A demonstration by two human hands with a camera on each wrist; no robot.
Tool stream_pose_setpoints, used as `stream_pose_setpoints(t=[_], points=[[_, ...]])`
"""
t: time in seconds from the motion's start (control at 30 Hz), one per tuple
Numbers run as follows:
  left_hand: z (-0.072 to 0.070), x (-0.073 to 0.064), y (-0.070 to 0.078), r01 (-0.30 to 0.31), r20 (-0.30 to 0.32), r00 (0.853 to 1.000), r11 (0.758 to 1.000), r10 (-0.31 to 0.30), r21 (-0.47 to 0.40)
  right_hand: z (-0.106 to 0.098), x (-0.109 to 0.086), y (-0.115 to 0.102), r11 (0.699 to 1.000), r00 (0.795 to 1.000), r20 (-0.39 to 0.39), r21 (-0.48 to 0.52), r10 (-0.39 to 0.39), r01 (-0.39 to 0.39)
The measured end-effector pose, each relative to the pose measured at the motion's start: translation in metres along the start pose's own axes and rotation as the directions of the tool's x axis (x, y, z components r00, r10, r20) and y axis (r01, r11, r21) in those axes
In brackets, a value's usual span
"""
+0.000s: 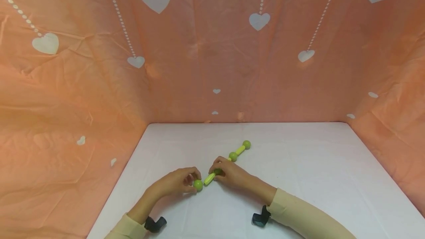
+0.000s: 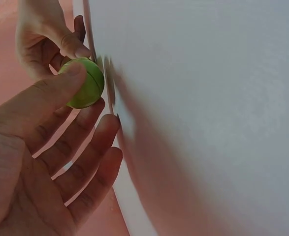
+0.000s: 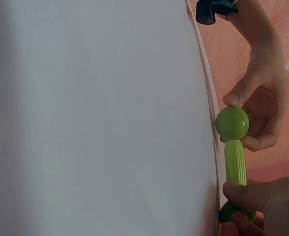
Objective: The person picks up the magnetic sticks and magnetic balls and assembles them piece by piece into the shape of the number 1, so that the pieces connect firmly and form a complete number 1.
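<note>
A green ball (image 1: 198,184) is pinched between the thumb and fingers of my left hand (image 1: 174,182), low over the white table. My right hand (image 1: 230,172) grips a chain of green balls and yellow-green ribbed rods around one of its balls (image 3: 231,212). From that grip a rod (image 1: 209,179) points toward the left hand's ball, its end a small gap away in the head view. Beyond the right hand the chain runs up and right, through another ball (image 1: 233,156) and a rod (image 1: 240,150) to an end ball (image 1: 246,144). The right fingers partly hide the chain.
The white tabletop (image 1: 299,165) is walled by orange cloth (image 1: 206,54) printed with white hearts. A black camera mount (image 1: 155,225) sits at the left wrist and another mount (image 1: 261,217) at the right, both close over the table.
</note>
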State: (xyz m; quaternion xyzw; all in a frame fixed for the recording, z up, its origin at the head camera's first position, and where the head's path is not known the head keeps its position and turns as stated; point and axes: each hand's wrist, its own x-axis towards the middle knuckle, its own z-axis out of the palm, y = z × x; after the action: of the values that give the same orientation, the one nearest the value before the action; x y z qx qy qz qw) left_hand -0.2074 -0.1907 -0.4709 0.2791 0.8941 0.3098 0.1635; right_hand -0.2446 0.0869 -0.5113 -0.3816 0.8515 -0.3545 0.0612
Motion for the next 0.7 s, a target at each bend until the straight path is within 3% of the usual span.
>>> stream_pose_setpoints(t=[0.7], points=[[0.0079,0.0042,-0.0004,0.002,-0.004,1.0,1.0,-0.002,-0.004,-0.0019,0.0006,0.0002,1.0,1.0,0.009,0.018,0.015,-0.015]])
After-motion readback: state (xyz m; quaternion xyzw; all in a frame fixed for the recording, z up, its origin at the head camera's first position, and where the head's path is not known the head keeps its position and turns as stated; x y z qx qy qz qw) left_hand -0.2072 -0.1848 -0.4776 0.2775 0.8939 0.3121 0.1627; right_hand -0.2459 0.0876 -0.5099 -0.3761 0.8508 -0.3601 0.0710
